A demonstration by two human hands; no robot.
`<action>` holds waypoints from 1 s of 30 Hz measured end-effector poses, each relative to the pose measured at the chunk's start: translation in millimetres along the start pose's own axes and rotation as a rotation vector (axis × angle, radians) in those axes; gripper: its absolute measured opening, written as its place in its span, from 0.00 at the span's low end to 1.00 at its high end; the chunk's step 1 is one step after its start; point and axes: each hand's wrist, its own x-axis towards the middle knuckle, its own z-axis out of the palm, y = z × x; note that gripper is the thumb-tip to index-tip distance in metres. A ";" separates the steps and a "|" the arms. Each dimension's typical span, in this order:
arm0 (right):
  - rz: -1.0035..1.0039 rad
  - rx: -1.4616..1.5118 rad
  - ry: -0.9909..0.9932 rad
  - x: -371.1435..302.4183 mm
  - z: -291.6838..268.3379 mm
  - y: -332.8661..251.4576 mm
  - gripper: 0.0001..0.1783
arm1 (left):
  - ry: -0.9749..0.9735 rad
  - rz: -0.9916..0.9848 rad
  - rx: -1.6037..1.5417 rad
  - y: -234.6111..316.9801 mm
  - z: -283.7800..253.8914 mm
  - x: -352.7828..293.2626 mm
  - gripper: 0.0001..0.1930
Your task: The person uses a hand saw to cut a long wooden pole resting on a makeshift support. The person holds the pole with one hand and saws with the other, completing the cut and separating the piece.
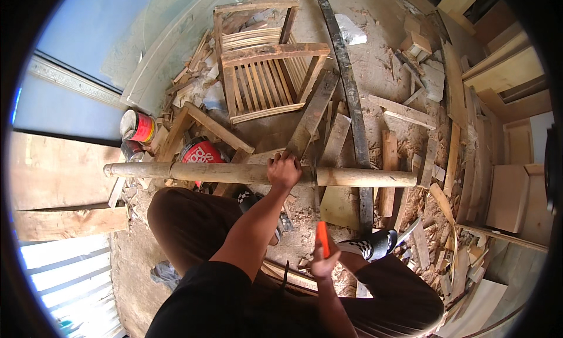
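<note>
A long bamboo pole (229, 173) lies crosswise in front of me, over a wooden plank (314, 116). My left hand (284, 172) is closed over the pole near its middle and presses down on it. Lower and to the right, my right hand (325, 263) grips the orange handle of a handsaw (322, 238). Its thin blade runs away from me and crosses the pole a little right of my left hand. How deep the blade sits in the bamboo I cannot tell.
A slatted wooden chair frame (264, 74) lies ahead, beside a long dark beam (346, 80). Paint cans (200, 151) stand at the left. Offcuts and shavings litter the floor, thickest on the right near wooden cabinets (507, 191). My sandalled foot (375, 247) rests beside the beam.
</note>
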 end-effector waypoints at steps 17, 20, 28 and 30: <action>0.453 0.128 0.290 -45.7 -32.6 -65.0 0.10 | -0.107 -0.167 0.046 4.7 3.3 -4.5 0.15; 0.445 0.183 0.155 -66.1 -36.9 -62.6 0.19 | -0.089 -0.146 0.052 7.7 -3.8 6.1 0.14; 0.412 -0.007 0.093 -107.8 -71.2 -46.1 0.28 | -0.043 -0.137 0.056 4.9 4.7 5.1 0.13; 0.352 0.028 0.115 -111.8 -68.2 -35.3 0.19 | -0.032 -0.137 0.055 2.7 5.6 5.5 0.12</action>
